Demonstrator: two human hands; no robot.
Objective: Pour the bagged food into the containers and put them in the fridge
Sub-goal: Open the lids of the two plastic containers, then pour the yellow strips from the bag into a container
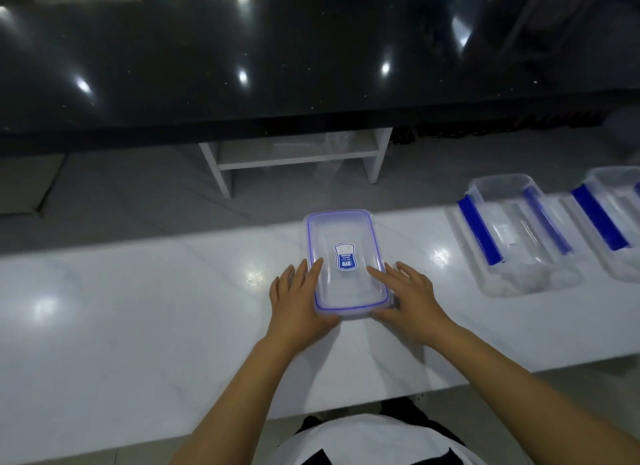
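A clear lidded container [346, 263] with a blue seal lies flat on the white counter [138, 308], its long axis running away from the person, tilted slightly left. The left hand [298, 302] and right hand [408, 300] lie on its near corners with straight fingers, thumbs against the near edge. At right, 2 open containers [519, 236] (the farther 1 cut off by the frame) hold pale contents, hard to make out.
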